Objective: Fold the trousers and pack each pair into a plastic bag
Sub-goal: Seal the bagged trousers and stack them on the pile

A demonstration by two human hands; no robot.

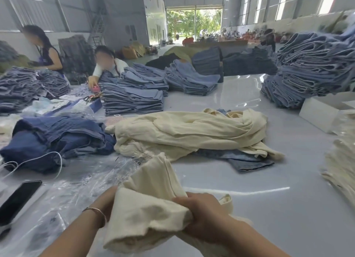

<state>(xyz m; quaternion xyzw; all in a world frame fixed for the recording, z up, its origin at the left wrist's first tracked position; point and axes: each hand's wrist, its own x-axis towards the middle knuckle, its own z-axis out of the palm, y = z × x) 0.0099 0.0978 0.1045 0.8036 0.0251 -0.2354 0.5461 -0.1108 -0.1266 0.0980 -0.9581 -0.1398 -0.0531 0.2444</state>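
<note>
Between both hands (199,212), cream trousers (151,208)

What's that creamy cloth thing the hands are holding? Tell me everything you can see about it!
It is a pair of cream trousers, soft woven cloth by the look of it, partly folded and bunched up. The left hand grips it from the left, mostly hidden behind the cloth, and the right hand grips its right edge. One folded part rises away from the hands with a stitched seam along it. It is held above the shiny grey table, beside crinkled clear plastic bags.
</note>
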